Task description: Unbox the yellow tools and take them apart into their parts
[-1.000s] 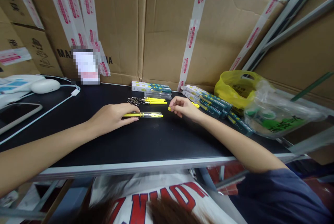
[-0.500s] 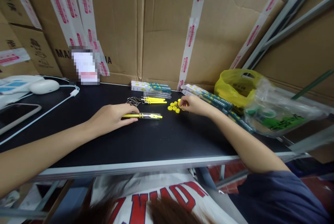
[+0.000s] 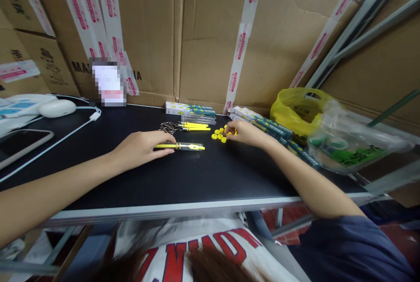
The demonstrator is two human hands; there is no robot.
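My left hand (image 3: 146,147) grips a yellow pen (image 3: 188,146) with a clear barrel, its tip pointing right, low over the black tabletop. At the right, the bent fingers of my right hand (image 3: 239,132) reach into a small cluster of round yellow caps (image 3: 219,135); what lies between the fingertips, if anything, is hidden. Between the hands and farther back lie several yellow pen parts (image 3: 196,127), with clear tubes (image 3: 198,119) behind them. A pile of metal springs or clips (image 3: 169,127) sits just beyond my left hand.
Printed pen boxes (image 3: 190,108) lie along the cardboard wall, and more green boxes (image 3: 262,123) stretch behind my right hand. A yellow plastic bag (image 3: 295,115) and a clear bag (image 3: 348,146) stand at right. A phone (image 3: 24,146), white mouse (image 3: 57,107) and cable occupy the left.
Hardly anything differs. My left hand keeps the pen in the same place, and the fingers of my right hand shift slightly among the yellow caps.
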